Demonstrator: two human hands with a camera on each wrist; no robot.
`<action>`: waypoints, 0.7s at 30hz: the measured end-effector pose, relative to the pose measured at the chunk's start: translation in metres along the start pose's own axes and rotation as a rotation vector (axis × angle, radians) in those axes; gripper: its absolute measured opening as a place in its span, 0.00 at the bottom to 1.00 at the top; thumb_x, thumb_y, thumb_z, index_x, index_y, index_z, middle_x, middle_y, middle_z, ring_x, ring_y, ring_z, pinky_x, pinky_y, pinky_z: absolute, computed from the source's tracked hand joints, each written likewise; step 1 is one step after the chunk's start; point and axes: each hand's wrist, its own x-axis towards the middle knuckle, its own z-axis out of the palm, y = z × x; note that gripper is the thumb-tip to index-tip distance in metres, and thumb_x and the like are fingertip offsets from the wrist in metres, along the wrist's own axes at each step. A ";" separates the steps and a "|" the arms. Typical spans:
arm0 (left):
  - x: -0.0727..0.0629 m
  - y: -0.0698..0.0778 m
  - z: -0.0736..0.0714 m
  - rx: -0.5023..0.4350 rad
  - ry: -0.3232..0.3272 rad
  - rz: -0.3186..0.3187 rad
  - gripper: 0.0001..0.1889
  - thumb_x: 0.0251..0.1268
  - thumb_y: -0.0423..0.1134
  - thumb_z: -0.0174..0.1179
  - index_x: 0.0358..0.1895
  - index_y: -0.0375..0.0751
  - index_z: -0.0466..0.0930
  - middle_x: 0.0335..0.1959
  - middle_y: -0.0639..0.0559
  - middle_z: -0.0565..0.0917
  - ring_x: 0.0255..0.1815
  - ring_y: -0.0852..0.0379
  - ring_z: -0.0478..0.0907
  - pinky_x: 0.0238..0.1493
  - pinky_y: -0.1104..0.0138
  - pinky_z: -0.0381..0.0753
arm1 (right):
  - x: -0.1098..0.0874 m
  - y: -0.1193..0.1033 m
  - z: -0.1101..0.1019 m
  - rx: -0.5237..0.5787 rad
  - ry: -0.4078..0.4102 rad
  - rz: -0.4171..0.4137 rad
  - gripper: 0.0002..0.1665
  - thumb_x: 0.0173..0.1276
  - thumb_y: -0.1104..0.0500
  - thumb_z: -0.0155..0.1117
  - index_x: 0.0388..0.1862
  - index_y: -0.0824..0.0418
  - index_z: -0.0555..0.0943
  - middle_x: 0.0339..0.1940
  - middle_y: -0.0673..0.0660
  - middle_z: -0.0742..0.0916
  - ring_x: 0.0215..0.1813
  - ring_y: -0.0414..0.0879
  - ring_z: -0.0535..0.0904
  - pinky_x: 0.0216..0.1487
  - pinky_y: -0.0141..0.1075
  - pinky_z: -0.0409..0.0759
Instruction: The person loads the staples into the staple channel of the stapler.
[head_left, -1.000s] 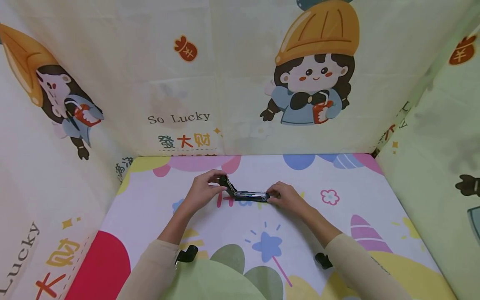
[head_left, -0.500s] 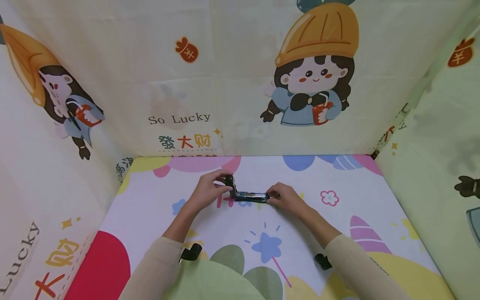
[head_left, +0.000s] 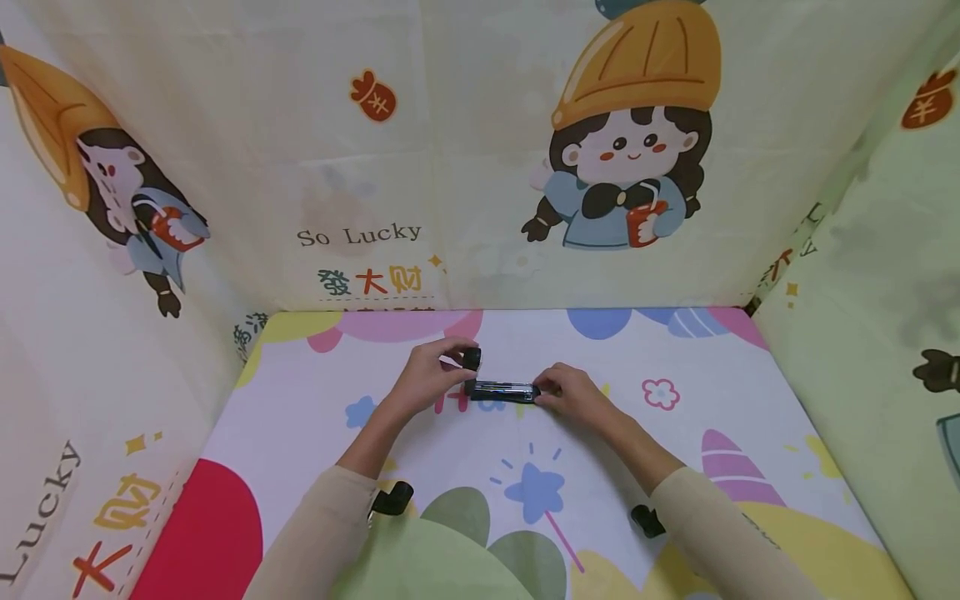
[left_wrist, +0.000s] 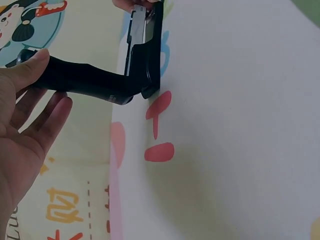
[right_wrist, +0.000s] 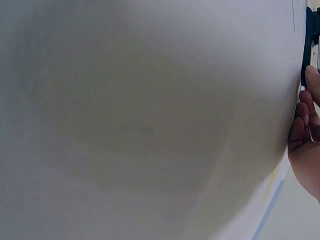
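Head view took in a pale, creased cloth wall (head_left: 480, 192) with flat cartoon prints and a smooth white tabletop (head_left: 622, 454) patterned in rounded shapes. Beige sleeves (head_left: 318, 521) led to the left hand (head_left: 431, 379), pinching the raised end of a black stapler (head_left: 504, 392) between thumb and fingers, and the right hand (head_left: 576, 394), gripping its opposite end. The stapler sat toward the tabletop's back, open in an L, its smooth curved top arm (left_wrist: 82, 80) rising beside a straight metal strip (left_wrist: 136, 30). Since a second earlier, the top arm had swung upright from a leftward slant, the left hand shifting right; the right hand stayed put.
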 end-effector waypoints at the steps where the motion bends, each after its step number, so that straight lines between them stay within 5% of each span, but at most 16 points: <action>1: 0.001 0.000 0.001 0.003 0.001 -0.002 0.22 0.61 0.32 0.74 0.59 0.46 0.84 0.50 0.50 0.87 0.50 0.52 0.83 0.51 0.63 0.88 | 0.000 0.000 0.000 -0.001 0.000 -0.001 0.14 0.64 0.62 0.76 0.48 0.64 0.87 0.42 0.55 0.86 0.44 0.45 0.83 0.47 0.38 0.83; 11: 0.009 0.006 0.012 0.011 -0.021 -0.023 0.21 0.59 0.34 0.76 0.57 0.47 0.86 0.51 0.51 0.87 0.49 0.52 0.84 0.50 0.63 0.89 | 0.000 0.000 0.000 0.001 0.006 -0.007 0.14 0.64 0.62 0.77 0.48 0.63 0.87 0.42 0.55 0.87 0.43 0.45 0.83 0.47 0.39 0.84; 21: 0.013 0.008 0.020 0.022 -0.044 0.038 0.20 0.60 0.35 0.76 0.56 0.46 0.87 0.51 0.53 0.88 0.46 0.55 0.83 0.50 0.64 0.88 | 0.001 0.002 0.000 0.003 0.017 -0.017 0.14 0.64 0.61 0.76 0.48 0.63 0.87 0.42 0.55 0.87 0.44 0.46 0.83 0.48 0.39 0.84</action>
